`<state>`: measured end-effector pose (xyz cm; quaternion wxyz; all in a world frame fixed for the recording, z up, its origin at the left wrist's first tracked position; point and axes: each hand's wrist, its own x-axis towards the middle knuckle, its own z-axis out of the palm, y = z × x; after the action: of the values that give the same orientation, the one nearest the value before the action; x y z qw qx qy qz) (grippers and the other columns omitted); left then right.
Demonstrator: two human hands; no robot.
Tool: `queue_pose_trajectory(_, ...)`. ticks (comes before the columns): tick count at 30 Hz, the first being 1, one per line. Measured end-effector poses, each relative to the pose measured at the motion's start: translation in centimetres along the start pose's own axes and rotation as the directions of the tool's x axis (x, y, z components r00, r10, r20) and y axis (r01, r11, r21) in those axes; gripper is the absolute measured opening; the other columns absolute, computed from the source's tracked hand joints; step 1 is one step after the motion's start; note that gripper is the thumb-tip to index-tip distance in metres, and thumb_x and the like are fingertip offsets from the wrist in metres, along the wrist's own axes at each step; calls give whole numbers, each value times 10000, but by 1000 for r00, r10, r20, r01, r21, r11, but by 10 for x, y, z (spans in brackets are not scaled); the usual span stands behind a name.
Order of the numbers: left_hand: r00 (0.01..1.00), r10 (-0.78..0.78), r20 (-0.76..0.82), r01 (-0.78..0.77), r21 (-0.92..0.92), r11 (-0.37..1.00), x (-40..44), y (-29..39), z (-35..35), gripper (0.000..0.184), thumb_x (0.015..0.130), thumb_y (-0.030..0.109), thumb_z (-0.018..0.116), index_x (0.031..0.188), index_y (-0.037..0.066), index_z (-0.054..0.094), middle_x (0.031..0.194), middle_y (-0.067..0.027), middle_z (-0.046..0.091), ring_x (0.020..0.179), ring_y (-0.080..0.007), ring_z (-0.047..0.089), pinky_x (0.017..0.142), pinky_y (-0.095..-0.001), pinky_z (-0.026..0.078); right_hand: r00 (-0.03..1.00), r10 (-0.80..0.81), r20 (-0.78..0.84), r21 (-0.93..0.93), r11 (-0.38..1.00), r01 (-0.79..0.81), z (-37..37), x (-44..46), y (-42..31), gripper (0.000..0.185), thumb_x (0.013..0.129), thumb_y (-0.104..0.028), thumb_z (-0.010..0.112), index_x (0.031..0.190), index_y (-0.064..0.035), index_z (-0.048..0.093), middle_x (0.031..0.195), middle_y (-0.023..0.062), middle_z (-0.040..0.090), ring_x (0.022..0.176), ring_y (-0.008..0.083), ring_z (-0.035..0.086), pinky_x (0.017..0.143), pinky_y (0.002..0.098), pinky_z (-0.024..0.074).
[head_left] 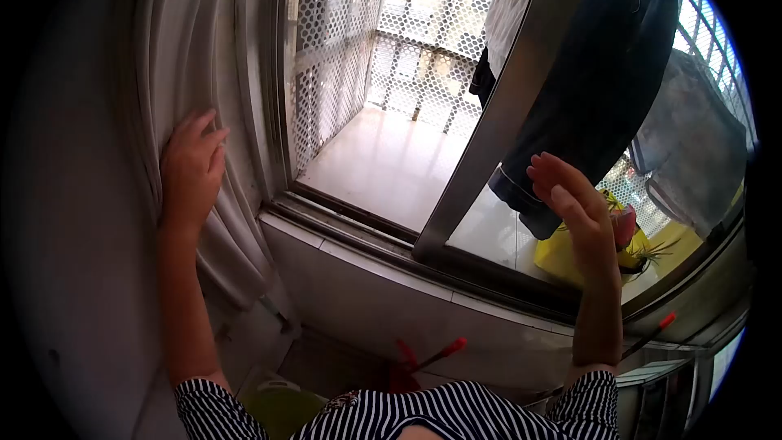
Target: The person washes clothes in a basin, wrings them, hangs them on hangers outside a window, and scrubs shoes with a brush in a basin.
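My left hand (193, 165) is raised at the left, against the light grey curtain (236, 257) gathered beside the window. Its fingers are apart and slightly bent, a little blurred, with nothing seen in them; I cannot tell whether they touch the cloth. My right hand (574, 200) is held up before the glass of the sliding window, fingers stretched and nothing in them. Close to it stands the window's metal frame (503, 106). Behind the glass hang dark trousers (615, 65) and grey shorts (692, 138).
Past the open window gap lies a pale ledge (383, 167) enclosed by a perforated metal screen (423, 53). White cloth (513, 0) hangs there. A yellow container (555, 257) with spiky plants sits behind the glass. Below are a green basin (281, 409) and a red-tipped stick (448, 349).
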<state>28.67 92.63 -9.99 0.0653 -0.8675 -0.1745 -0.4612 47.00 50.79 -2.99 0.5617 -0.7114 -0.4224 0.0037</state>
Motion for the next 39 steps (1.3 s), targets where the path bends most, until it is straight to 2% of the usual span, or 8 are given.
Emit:
queue_pose_trajectory(2,999,-6,42,4,42,999,-1,-1,0,212,821,29,594,1020,37,669,1266,-88,558,1248,-269,458,1018,-381,388,991,116,71,324,937,-133,1,-4,45,482,892,-11,385,1371,51,377,1374,207,444,1283,288,440,1094,392,336)
queue_pose_trajectory(6,997,59,50,-62,58,996,-2,-6,-2,201,825,28,589,1006,45,676,1250,-75,573,1271,-262,438,1022,-377,385,990,54,128,475,873,-109,12,8,82,525,850,54,362,1375,71,354,1406,213,404,1309,299,406,1100,393,333)
queue_pose_trajectory(9,996,63,67,-68,75,995,-4,-3,-7,198,827,20,583,994,57,681,1248,-61,575,1277,-263,431,1021,-376,384,995,24,101,378,924,-61,20,10,85,580,802,112,341,1381,72,345,1413,212,396,1323,302,386,1106,397,324)
queue_pose_trajectory(14,988,113,103,-121,74,990,-2,-6,-10,201,822,10,582,985,70,684,1242,-44,581,1280,-262,427,1017,-366,388,988,-36,148,427,904,-31,18,10,99,679,728,180,296,1396,63,324,1444,205,355,1352,302,341,1122,430,295)
queue_pose_trajectory(31,975,206,87,-215,106,971,-5,-13,-9,138,825,62,605,929,60,696,1190,-18,615,1236,-267,464,987,-378,412,936,-202,289,369,926,87,140,95,84,690,720,175,294,1397,50,334,1439,181,374,1347,271,357,1109,397,323)
queue_pose_trajectory(35,975,195,106,-204,85,975,-7,-15,-6,158,841,56,595,956,91,697,1225,1,603,1294,-266,413,1034,-376,370,922,-240,305,362,924,121,180,122,83,607,794,137,348,1394,48,342,1419,185,399,1329,266,384,1102,377,337)
queue_pose_trajectory(38,969,230,89,-239,111,965,-2,-2,-15,179,865,87,580,1003,101,693,1206,-15,614,1239,-252,469,1015,-357,383,918,-258,301,361,922,140,209,143,82,547,839,80,413,1382,47,361,1388,180,435,1305,251,416,1090,361,353)
queue_pose_trajectory(39,950,302,76,-311,153,938,0,3,-21,139,835,87,610,939,74,701,1121,-59,635,1155,-268,522,956,-364,424,922,-266,283,372,916,150,221,143,78,519,851,57,431,1368,53,381,1360,179,467,1286,247,442,1078,358,370)
